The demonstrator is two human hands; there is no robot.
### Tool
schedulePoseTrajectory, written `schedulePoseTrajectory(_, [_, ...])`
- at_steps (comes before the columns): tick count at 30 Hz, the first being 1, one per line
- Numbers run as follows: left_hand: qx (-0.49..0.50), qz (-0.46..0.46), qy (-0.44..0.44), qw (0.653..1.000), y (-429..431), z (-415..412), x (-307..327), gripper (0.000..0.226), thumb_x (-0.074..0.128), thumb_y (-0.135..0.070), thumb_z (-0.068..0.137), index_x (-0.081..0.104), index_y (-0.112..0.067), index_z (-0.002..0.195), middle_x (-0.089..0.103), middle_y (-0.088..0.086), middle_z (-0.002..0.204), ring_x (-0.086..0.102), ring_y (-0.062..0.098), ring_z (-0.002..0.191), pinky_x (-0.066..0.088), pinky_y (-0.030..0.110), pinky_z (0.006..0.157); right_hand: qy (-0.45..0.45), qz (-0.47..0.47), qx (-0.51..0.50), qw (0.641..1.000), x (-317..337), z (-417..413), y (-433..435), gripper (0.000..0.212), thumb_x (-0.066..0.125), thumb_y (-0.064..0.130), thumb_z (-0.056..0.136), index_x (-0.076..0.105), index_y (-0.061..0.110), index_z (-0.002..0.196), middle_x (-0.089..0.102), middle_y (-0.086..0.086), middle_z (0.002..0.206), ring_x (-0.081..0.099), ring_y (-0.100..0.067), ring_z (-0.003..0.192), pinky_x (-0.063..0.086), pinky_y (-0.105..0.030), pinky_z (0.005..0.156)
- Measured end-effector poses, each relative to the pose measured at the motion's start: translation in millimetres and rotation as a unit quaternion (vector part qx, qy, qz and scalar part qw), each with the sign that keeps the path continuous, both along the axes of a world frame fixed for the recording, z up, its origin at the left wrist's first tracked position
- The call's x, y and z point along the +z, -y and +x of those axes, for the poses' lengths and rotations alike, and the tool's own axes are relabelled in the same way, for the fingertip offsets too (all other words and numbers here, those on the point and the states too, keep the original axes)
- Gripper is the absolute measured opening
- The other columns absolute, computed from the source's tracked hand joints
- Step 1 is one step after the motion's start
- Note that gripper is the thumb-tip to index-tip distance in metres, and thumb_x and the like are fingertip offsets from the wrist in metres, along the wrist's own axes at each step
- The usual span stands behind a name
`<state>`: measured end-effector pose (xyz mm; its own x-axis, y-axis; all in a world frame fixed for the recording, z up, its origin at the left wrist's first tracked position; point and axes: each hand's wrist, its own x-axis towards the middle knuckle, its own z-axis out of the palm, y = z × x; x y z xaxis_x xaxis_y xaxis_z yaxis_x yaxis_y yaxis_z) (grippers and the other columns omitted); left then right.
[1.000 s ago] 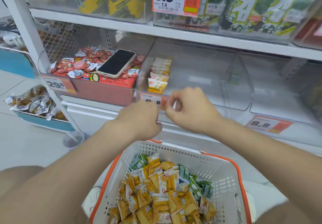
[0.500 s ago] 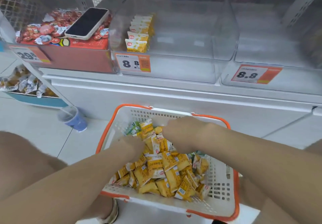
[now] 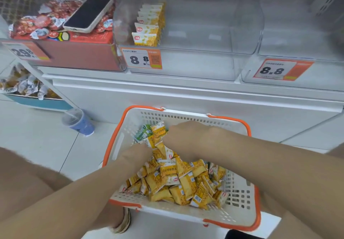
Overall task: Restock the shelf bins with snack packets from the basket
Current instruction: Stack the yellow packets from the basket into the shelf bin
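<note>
Both hands are down in the white, orange-rimmed basket [image 3: 186, 116] on the floor below the shelf. The left hand [image 3: 137, 153] and right hand [image 3: 188, 136] are buried among the yellow snack packets [image 3: 176, 181], fingertips hidden, so I cannot tell whether either one grips anything. Above, a clear shelf bin [image 3: 195, 65] holds one short row of matching packets [image 3: 149, 24] at its left side. A phone [image 3: 89, 13] lies on red sweets [image 3: 37, 24] in the neighbouring bin.

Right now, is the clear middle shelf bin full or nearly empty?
Nearly empty: the clear plastic bin holds one row of yellow packets at its left.
</note>
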<state>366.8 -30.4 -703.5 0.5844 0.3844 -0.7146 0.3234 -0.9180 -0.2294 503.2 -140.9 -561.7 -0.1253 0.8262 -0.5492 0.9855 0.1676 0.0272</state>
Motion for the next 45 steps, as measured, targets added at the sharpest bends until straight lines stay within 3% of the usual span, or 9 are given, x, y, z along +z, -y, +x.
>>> schedulePoseTrajectory(6, [0.153,-0.04,0.181,0.971,-16,20,50,0.011,0.064,-0.009,0.089,0.072,-0.012,0.096,0.066,0.005,0.088,0.065,0.023,0.077,0.055,0.035,0.066,0.008,0.016,-0.016,1.0,18,5,-1,0.015,0.058,0.0,0.091,0.052,0.012,0.088,0.044,-0.002,0.076,0.043,-0.016,0.055,0.034,-0.029,0.044])
schedulePoseTrajectory(11, [0.339,-0.186,0.399,0.832,-32,41,126,0.006,0.071,-0.014,0.084,0.075,-0.018,0.083,0.075,0.0,0.075,0.073,0.022,0.077,0.06,0.034,0.069,-0.049,0.135,-0.15,0.978,27,26,-8,0.015,0.064,0.02,0.093,0.053,0.013,0.1,0.053,-0.009,0.1,0.061,-0.03,0.084,0.043,-0.034,0.059])
schedulePoseTrajectory(15, [0.466,-0.34,0.45,0.682,-28,47,181,0.006,0.071,-0.012,0.09,0.076,-0.009,0.093,0.079,0.013,0.083,0.079,0.024,0.081,0.065,0.038,0.076,-0.131,0.276,-0.239,0.922,28,36,-15,0.065,0.076,0.063,0.073,0.036,0.022,0.105,0.051,-0.002,0.101,0.057,-0.029,0.086,0.05,-0.039,0.068])
schedulePoseTrajectory(23, [0.477,-0.371,0.502,0.619,-38,51,215,0.026,0.061,-0.032,0.1,0.078,-0.012,0.104,0.077,0.006,0.103,0.074,0.022,0.086,0.06,0.036,0.079,-0.337,0.405,-0.35,0.775,46,43,-19,0.015,0.071,0.039,0.09,0.07,0.028,0.1,0.071,0.01,0.084,0.063,-0.015,0.083,0.051,-0.034,0.076])
schedulePoseTrajectory(26, [0.471,-0.431,0.502,0.583,-36,49,220,0.032,0.06,-0.034,0.105,0.075,-0.007,0.112,0.078,0.009,0.099,0.076,0.021,0.087,0.062,0.033,0.075,-0.441,0.375,-0.394,0.714,49,44,-21,0.025,0.066,0.046,0.091,0.074,0.023,0.094,0.074,0.001,0.082,0.067,-0.023,0.081,0.057,-0.047,0.079])
schedulePoseTrajectory(28, [0.475,-0.442,0.515,0.561,-36,48,224,0.034,0.062,-0.035,0.104,0.074,-0.005,0.113,0.077,0.008,0.091,0.076,0.017,0.08,0.061,0.031,0.071,-0.449,0.376,-0.391,0.71,48,44,-23,0.037,0.06,0.056,0.088,0.073,0.021,0.094,0.074,-0.003,0.084,0.068,-0.029,0.082,0.056,-0.054,0.079])
schedulePoseTrajectory(37, [0.477,-0.41,0.547,0.553,-39,43,231,0.03,0.064,-0.035,0.103,0.077,-0.008,0.105,0.076,0.006,0.084,0.074,0.015,0.074,0.059,0.028,0.062,-0.491,0.356,-0.352,0.713,51,39,-28,0.042,0.054,0.058,0.09,0.065,0.025,0.114,0.076,0.002,0.099,0.07,-0.026,0.092,0.055,-0.057,0.083])
schedulePoseTrajectory(42, [0.365,-0.305,0.627,0.617,-50,42,236,0.029,0.063,-0.03,0.104,0.076,-0.009,0.089,0.074,0.003,0.073,0.071,0.015,0.063,0.058,0.033,0.058,-0.538,0.351,-0.368,0.672,60,38,-37,0.031,0.076,0.033,0.092,0.066,0.021,0.118,0.079,0.003,0.1,0.076,-0.021,0.091,0.059,-0.051,0.088])
schedulePoseTrajectory(45, [0.305,-0.206,0.631,0.683,-69,43,245,0.036,0.05,-0.034,0.108,0.072,-0.017,0.085,0.073,0.002,0.077,0.073,0.019,0.072,0.061,0.041,0.064,-0.554,0.358,-0.386,0.644,70,39,-48,0.028,0.077,0.013,0.091,0.067,0.016,0.117,0.079,0.004,0.101,0.075,-0.009,0.09,0.061,-0.034,0.088])
